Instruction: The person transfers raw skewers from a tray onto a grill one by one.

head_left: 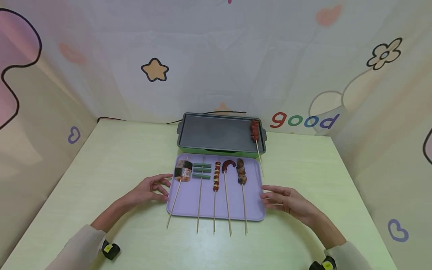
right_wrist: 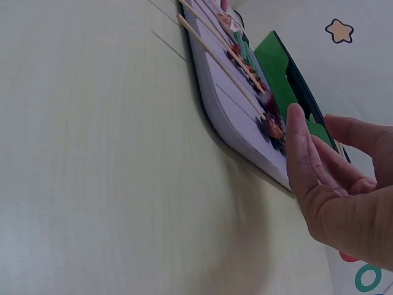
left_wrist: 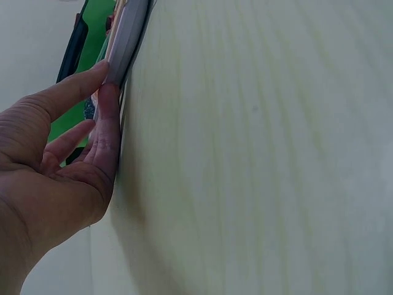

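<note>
partly hidden: purple tray [head_left: 206, 204] behind right fingers [head_left: 278, 190] (contact unclear)

- Tabletop [head_left: 135, 150]: open room to left and right of the grill plate [head_left: 209, 131], and on the near side of the tray [head_left: 254, 206], beyond the stick ends.
- Tray's far edge lies close up to the grill plate; way between them blocked.
- Left hand [head_left: 152, 188] occupies the tray's left edge, right hand [head_left: 288, 200] the right edge.
- Five skewers [head_left: 216, 176] on tray; sticks overhang near edge, splitting front approach into narrow lanes.
- Red skewer [head_left: 254, 131] obstructs plate's right end; stick juts toward tray's right side.
- Plate surface left of it: free.
- Printed backdrop [head_left: 216, 56] limits reach behind.
</note>
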The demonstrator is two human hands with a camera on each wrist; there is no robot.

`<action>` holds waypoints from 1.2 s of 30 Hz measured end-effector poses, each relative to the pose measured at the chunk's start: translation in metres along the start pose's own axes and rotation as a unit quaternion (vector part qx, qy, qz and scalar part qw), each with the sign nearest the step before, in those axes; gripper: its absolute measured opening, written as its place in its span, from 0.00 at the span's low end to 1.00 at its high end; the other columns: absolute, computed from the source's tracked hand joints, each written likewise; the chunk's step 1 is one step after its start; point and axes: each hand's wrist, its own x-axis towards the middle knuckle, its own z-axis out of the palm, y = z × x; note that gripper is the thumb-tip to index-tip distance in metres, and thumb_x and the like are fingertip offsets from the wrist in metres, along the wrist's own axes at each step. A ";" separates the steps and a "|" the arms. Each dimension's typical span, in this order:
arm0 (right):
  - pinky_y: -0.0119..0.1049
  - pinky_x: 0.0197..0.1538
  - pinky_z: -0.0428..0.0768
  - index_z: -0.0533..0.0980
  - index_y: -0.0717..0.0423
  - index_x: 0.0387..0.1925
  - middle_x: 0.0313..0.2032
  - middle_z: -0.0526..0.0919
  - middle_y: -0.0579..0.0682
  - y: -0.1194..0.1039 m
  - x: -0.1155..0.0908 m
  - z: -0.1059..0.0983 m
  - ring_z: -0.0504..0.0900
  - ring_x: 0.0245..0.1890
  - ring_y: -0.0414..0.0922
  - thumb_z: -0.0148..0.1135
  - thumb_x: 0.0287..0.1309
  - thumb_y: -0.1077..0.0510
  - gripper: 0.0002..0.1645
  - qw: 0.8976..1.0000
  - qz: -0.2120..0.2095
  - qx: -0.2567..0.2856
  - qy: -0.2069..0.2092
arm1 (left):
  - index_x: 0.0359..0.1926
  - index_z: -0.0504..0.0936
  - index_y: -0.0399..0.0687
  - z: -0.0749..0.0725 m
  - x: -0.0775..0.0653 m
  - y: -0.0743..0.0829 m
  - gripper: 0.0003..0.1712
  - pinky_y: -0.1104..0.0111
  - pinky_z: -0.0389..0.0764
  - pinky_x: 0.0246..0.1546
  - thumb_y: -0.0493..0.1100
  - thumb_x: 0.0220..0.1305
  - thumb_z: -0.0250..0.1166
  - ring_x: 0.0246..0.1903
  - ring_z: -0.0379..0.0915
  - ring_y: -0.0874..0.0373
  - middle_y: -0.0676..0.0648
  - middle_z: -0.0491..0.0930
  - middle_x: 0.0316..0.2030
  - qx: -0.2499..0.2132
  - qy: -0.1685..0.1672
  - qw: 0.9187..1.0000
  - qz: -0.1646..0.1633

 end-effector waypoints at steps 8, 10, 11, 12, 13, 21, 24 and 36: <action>0.36 0.58 0.83 0.60 0.71 0.74 0.53 0.87 0.48 0.019 -0.013 0.020 0.87 0.53 0.42 0.53 0.77 0.59 0.32 1.000 0.002 0.006 -0.027 | 0.76 0.59 0.32 -0.002 0.000 0.000 0.48 0.74 0.81 0.47 0.31 0.59 0.73 0.42 0.83 0.62 0.29 0.72 0.58 0.002 0.005 1.000 -0.010; 0.37 0.58 0.83 0.58 0.72 0.74 0.55 0.87 0.49 0.022 -0.014 0.024 0.87 0.54 0.43 0.53 0.77 0.59 0.33 1.000 0.003 0.007 -0.030 | 0.76 0.59 0.32 -0.002 0.000 0.000 0.47 0.74 0.81 0.47 0.31 0.59 0.73 0.42 0.83 0.62 0.28 0.72 0.58 0.002 0.006 1.000 -0.010; 0.38 0.58 0.83 0.58 0.72 0.74 0.55 0.87 0.50 0.024 -0.015 0.027 0.87 0.54 0.43 0.53 0.77 0.59 0.33 0.999 0.004 0.007 -0.031 | 0.76 0.59 0.31 -0.002 0.000 0.000 0.47 0.74 0.81 0.46 0.31 0.59 0.73 0.42 0.83 0.62 0.28 0.72 0.58 0.003 0.006 1.000 -0.011; 0.39 0.58 0.83 0.57 0.72 0.74 0.56 0.86 0.51 0.026 -0.015 0.029 0.87 0.55 0.44 0.53 0.76 0.59 0.34 0.999 0.006 0.006 -0.033 | 0.76 0.59 0.31 -0.002 0.000 0.000 0.47 0.74 0.81 0.46 0.31 0.59 0.73 0.42 0.83 0.62 0.29 0.72 0.58 0.002 0.006 1.000 -0.012; 0.39 0.58 0.83 0.57 0.72 0.75 0.56 0.86 0.51 0.027 -0.015 0.031 0.87 0.55 0.44 0.53 0.76 0.59 0.34 0.999 0.007 0.006 -0.036 | 0.76 0.59 0.31 -0.002 0.000 0.000 0.47 0.75 0.81 0.46 0.31 0.59 0.73 0.42 0.83 0.62 0.28 0.72 0.58 0.001 0.006 1.000 -0.012; 0.41 0.59 0.83 0.55 0.72 0.75 0.62 0.82 0.56 0.036 -0.016 0.041 0.86 0.57 0.45 0.52 0.77 0.59 0.35 0.999 0.006 0.015 -0.047 | 0.76 0.59 0.31 -0.002 0.001 -0.001 0.48 0.75 0.81 0.46 0.31 0.59 0.73 0.42 0.83 0.63 0.28 0.72 0.58 0.001 0.005 1.000 -0.013; 0.41 0.58 0.83 0.56 0.72 0.75 0.59 0.84 0.56 0.036 -0.017 0.043 0.87 0.56 0.45 0.53 0.77 0.59 0.35 0.999 0.004 0.018 -0.043 | 0.76 0.59 0.32 -0.001 0.000 0.000 0.47 0.75 0.81 0.46 0.31 0.59 0.73 0.42 0.83 0.63 0.29 0.72 0.58 0.003 0.005 1.000 -0.012; 0.42 0.58 0.83 0.53 0.75 0.75 0.60 0.83 0.60 0.047 -0.018 0.056 0.87 0.55 0.46 0.55 0.76 0.59 0.38 0.998 0.021 0.042 -0.052 | 0.76 0.60 0.32 0.000 0.000 -0.003 0.47 0.75 0.81 0.46 0.30 0.59 0.72 0.41 0.82 0.64 0.28 0.72 0.58 -0.002 0.006 1.000 -0.009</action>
